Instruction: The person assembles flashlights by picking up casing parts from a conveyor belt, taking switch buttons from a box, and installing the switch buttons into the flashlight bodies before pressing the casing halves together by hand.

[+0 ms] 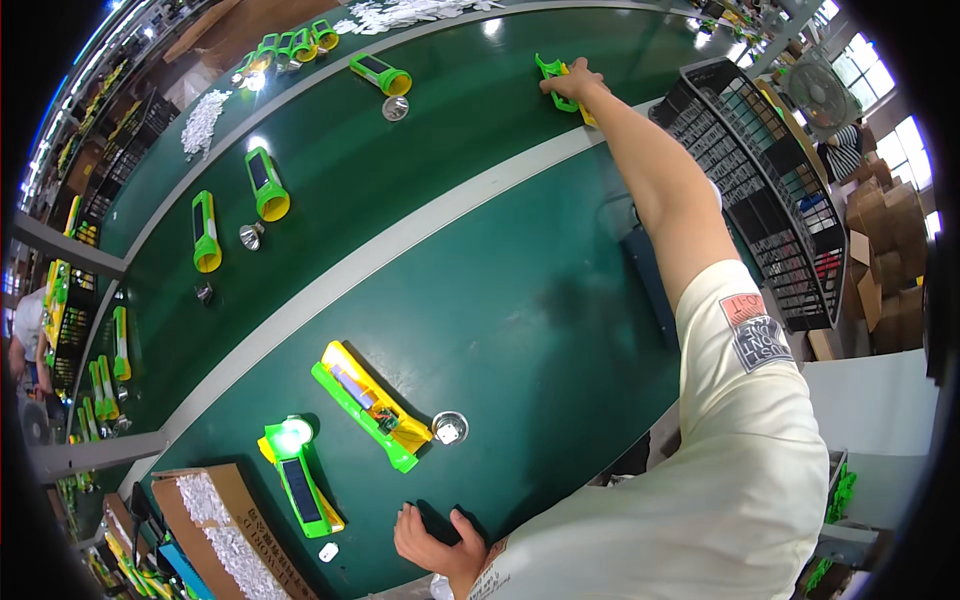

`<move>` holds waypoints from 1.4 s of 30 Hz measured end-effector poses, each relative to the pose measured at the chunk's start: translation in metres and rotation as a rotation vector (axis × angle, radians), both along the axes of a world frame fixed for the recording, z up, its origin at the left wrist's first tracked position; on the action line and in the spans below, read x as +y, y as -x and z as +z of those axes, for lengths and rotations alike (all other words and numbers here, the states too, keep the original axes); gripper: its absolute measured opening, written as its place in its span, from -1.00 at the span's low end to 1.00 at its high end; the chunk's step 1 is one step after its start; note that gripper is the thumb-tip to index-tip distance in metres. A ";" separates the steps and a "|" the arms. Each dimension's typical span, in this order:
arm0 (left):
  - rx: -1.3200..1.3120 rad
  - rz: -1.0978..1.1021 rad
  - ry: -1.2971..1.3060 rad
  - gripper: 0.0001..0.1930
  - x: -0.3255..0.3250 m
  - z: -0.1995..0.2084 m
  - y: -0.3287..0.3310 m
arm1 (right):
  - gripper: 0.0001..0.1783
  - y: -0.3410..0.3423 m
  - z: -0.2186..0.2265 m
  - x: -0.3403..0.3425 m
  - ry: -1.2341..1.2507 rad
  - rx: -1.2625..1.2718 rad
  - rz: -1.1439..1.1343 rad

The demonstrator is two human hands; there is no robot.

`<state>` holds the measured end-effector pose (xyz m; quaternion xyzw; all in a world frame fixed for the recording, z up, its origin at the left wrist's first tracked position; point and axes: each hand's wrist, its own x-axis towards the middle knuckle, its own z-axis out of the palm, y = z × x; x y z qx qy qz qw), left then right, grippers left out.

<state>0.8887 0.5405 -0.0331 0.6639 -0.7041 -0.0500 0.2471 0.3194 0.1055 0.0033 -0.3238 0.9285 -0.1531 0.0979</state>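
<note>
My right hand (577, 84), arm stretched far out, grips a green-and-yellow flashlight shell (556, 88) on the far green belt; its fingers partly hide the shell. On the near worktop rests my left hand (437, 545), palm down, thumb apart from the fingers, holding nothing. Beyond it lies an opened flashlight housing (372, 405), yellow and green, with a battery and circuit parts inside. A round silver reflector (450, 428) sits at the housing's near end. Left of that, another flashlight (300, 485) with a dark panel has a bright white light at its head. A small white piece (328, 552) lies beside it.
A cardboard box (235, 535) of white pieces stands at the lower left. Flashlights (268, 185) and loose reflectors (396, 108) are spread along the belt (450, 120). A pale rail (380, 250) divides belt from worktop. Black crates (760, 190) stand at right.
</note>
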 end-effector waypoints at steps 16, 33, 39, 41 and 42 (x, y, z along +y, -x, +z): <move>0.183 -0.065 0.145 -0.47 0.004 0.002 -0.001 | 0.01 -0.245 0.032 0.175 0.072 -0.015 0.707; 0.169 -0.073 0.252 -0.53 0.004 0.002 -0.006 | -0.06 -0.306 0.019 0.360 -0.021 0.239 0.795; -0.069 0.095 0.444 -0.65 -0.038 0.029 -0.071 | -0.09 -0.301 0.009 0.367 0.137 0.197 0.823; -0.101 0.166 0.434 -0.60 -0.058 0.037 -0.094 | -0.08 -0.301 0.009 0.366 0.143 0.209 0.808; -0.114 0.183 0.432 -0.60 -0.064 0.036 -0.102 | -0.10 -0.304 0.012 0.366 0.116 0.179 0.797</move>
